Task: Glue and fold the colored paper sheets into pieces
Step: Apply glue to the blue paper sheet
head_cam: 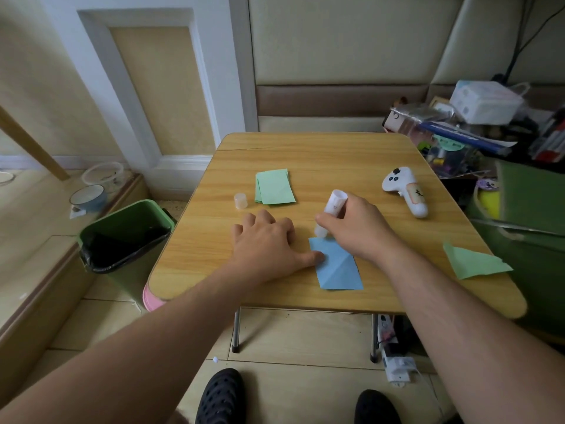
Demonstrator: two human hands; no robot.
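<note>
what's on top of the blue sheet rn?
On the blue sheet: the left hand's thumb presses its left edge, and the glue stick, gripped by the right hand, touches its top corner. The right wrist covers part of its upper right edge.

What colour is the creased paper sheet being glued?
Light blue: the creased paper sheet under the glue stick, clearest in the head view.

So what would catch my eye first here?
Probably the blue paper near the table's front edge: the left hand presses it flat while the right hand touches a glue stick to its far corner. Behind lie a stack of green sheets and the glue cap.
</note>
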